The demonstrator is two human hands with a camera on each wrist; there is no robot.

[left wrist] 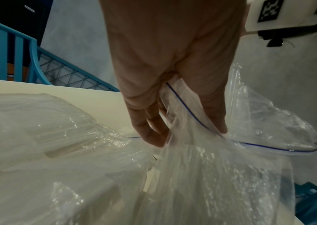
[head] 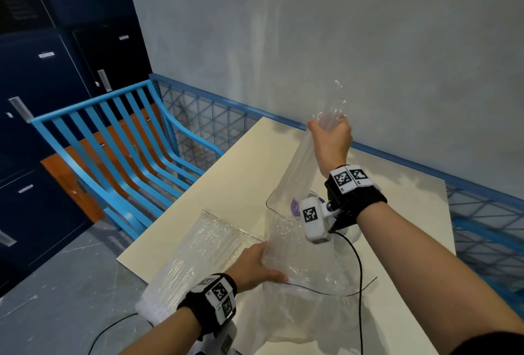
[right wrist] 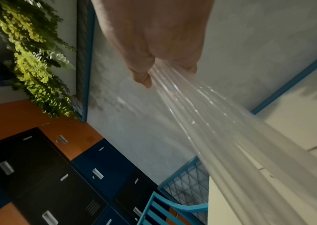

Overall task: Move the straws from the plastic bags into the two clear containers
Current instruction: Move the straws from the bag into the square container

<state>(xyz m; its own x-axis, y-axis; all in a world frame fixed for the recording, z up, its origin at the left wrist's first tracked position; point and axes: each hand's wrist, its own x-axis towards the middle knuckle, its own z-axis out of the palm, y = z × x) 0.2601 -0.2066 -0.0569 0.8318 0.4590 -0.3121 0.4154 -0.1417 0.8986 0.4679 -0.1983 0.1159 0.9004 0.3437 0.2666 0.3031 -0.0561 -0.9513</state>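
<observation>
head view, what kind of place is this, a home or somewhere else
Probably a shared indoor space such as a school, gym or office lounge, not a home: dark blue lockers line the wall, beside a blue slatted bench and a cream table.

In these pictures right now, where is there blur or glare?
Head view: sharp, with bent edges. Right wrist view: straws in the right hand are streaked by blur. Left wrist view: dim, glints on the bag that the left hand grips.
</observation>
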